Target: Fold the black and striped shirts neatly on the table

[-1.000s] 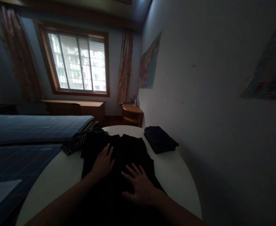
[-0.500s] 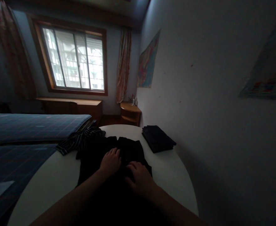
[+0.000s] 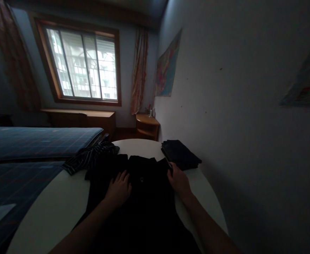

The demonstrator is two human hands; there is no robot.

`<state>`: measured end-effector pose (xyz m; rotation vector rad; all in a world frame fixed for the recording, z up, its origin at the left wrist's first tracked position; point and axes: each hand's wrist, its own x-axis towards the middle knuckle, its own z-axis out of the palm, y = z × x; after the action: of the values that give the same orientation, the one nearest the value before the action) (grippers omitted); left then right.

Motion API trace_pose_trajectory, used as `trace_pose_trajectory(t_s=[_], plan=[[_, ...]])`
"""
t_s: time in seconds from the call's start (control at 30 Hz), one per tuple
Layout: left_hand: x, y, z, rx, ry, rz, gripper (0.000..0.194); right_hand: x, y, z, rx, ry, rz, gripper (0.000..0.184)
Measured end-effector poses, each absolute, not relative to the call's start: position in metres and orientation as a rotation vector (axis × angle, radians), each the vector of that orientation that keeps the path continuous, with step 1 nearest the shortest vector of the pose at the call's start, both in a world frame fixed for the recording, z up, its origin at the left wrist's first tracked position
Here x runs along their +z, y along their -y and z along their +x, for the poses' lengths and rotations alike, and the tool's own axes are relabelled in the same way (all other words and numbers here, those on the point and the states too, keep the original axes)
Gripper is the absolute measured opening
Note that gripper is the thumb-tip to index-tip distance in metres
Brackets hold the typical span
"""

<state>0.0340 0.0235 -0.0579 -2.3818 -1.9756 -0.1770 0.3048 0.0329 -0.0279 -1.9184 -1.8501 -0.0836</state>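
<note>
A black garment (image 3: 146, 201) lies spread over the round white table, with a small pale mark near its upper middle. Its exact kind is hard to make out in the dim light. My left hand (image 3: 119, 188) rests on the garment's left part, fingers stretched out and slightly spread. At the garment's upper right edge, my right hand (image 3: 180, 180) has its thumb and fingers closed on the cloth. A folded dark stack of cloth (image 3: 181, 154) sits just beyond my right hand. To the far left of the garment lies a crumpled black-and-white striped cloth (image 3: 91, 155).
The round table (image 3: 51, 201) has a bed with a blue checked cover (image 3: 38, 143) on its left. A pale wall (image 3: 236, 148) rises close on the right. Farther back stand a wooden desk (image 3: 99, 118) under the window and a corner shelf (image 3: 147, 120).
My right hand has moved right and up from the garment's middle to its edge, pulling that side outward. My left hand has shifted slightly left. The pale mark is now uncovered.
</note>
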Motion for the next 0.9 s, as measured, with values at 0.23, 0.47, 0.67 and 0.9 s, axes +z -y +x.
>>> trace_pose_trajectory(t_s=[0.23,0.47,0.67,0.9], plan=[[-0.066,-0.016,0.025,-0.350,1.912,-2.326,0.051,-0.024,-0.022,0.309,-0.271,1.934,-1.765,0.041],[-0.072,-0.003,0.021,-0.613,1.768,-2.255,0.043,-0.046,-0.014,0.279,0.092,2.223,-1.691,0.052],[-0.086,0.026,0.003,-0.547,1.881,-2.205,0.052,-0.039,-0.011,0.280,-0.004,2.159,-1.940,0.050],[-0.077,0.045,-0.014,-0.354,2.007,-2.251,0.063,-0.016,0.004,0.265,-0.247,2.048,-2.148,0.050]])
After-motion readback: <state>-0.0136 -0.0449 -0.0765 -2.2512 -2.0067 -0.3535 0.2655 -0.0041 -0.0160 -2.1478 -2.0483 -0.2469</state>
